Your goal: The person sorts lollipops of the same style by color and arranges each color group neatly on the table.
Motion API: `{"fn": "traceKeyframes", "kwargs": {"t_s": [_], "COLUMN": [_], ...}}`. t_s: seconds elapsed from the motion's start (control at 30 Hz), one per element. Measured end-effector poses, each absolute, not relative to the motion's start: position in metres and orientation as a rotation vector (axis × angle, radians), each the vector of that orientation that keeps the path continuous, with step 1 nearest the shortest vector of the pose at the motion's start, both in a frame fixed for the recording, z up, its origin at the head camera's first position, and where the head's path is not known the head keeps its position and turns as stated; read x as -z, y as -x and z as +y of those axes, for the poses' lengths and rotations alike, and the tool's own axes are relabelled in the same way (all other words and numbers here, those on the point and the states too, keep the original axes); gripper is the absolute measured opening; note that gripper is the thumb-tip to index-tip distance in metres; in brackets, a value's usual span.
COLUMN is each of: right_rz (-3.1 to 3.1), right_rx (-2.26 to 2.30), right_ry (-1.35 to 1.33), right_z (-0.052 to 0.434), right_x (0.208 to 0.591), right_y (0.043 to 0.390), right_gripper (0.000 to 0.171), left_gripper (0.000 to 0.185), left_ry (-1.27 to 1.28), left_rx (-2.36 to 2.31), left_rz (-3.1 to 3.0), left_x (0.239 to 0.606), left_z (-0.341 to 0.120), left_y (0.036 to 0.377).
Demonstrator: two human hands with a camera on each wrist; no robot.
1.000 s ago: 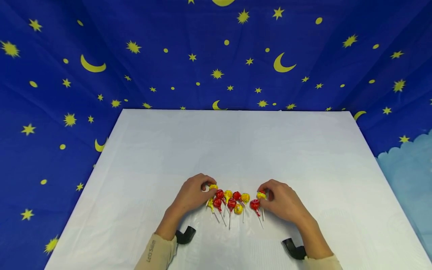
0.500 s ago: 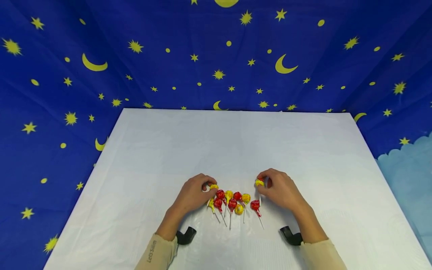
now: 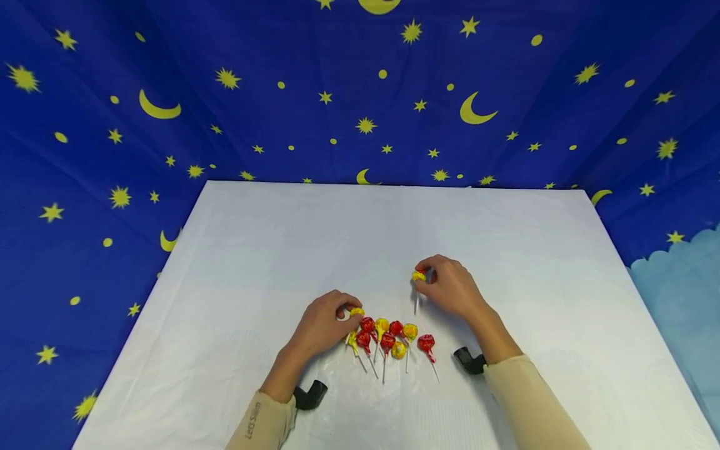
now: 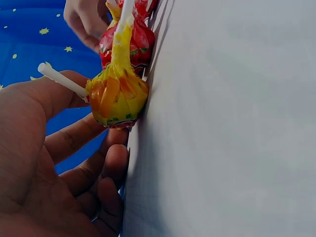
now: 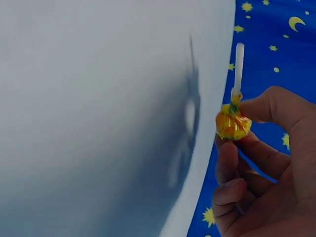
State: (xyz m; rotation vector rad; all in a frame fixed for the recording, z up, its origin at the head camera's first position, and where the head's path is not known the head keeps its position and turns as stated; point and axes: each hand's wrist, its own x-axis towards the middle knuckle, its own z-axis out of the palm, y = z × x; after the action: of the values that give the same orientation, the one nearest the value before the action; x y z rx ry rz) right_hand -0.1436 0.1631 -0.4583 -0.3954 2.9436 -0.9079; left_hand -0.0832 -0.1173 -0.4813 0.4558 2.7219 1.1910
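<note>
As we log it from the left, the left hand (image 3: 320,324) pinches a yellow lollipop (image 3: 357,311) at the near-touching left end of the cluster (image 3: 387,340) on the counter (image 3: 270,244), sticks mostly pointing toward the person. Farther out, beyond the cluster's right end, we note another yellow lollipop (image 3: 419,275), stick likewise pointing back, pinched by the right hand (image 3: 452,286), which is also nearer the lone red lollipop (image 3: 426,343).

We find clustered lollipops (image 3: 387,340) on the counter (image 3: 309,237), well in from its far edge; a single lollipop (image 3: 426,342) lies nearer the right edge.
</note>
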Motion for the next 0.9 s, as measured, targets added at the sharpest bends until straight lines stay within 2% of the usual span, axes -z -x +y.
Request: {"fn": "traceKeyframes", "kwargs": {"t_s": [0.6,0.9], "right_rz": [2.945,2.9], "right_rx": [0.806,0.782], "right_ry": [0.408,0.395], "right_z": [0.136,0.129], "right_x": [0.462,0.46], "right_y": [0.197,0.212], "right_gripper": [0.03,0.029], "left_gripper": [0.018,0.017], "left_ry": [-0.455,-0.45], "left_rx": [-1.203,-1.211], "left_rz": [2.737,2.747], "left_x": [0.483,0.485], "left_z": [-0.116,-0.116], "left_y": [0.081,0.082]}}
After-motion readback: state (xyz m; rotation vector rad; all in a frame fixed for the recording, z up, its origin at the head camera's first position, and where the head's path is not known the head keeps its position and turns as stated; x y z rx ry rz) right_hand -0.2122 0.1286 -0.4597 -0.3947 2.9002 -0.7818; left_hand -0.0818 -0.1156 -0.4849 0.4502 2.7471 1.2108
